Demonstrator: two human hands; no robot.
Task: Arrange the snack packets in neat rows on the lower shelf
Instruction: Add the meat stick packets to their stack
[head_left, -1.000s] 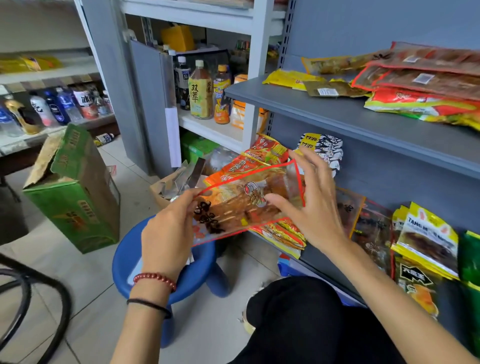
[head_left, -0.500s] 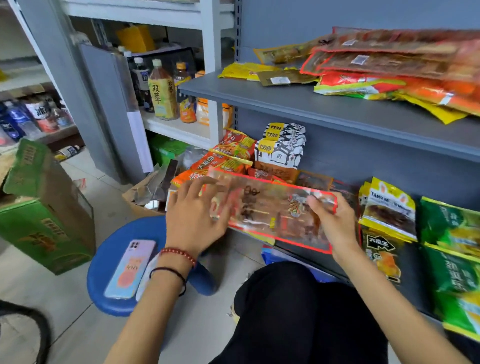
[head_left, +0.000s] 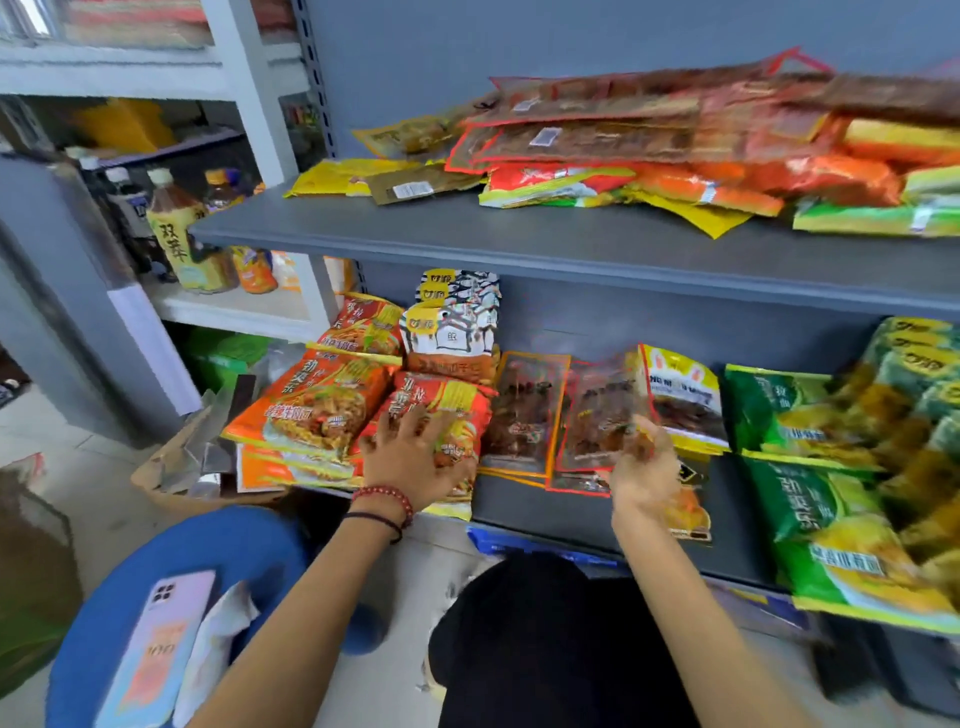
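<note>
Reaching forward with both arms to lower shelf (head_left: 545, 512). Pressing left hand (head_left: 415, 454) palm-down, fingers straight and spread, on orange packet (head_left: 441, 410) at shelf's front edge, left part; nothing gripped there. Holding red-edged clear packet (head_left: 602, 415) with right hand (head_left: 641, 470), fingers curled round its lower right corner (motion blur, exact finger placement unreadable). Packet tilted near-upright over front-middle of shelf, just up and left of that hand. Touching similar brown packet (head_left: 524, 410) on its left, overlapping yellow packet (head_left: 680, 395) on its right. Green packets (head_left: 779, 410) further along toward shelf's right end.
</note>
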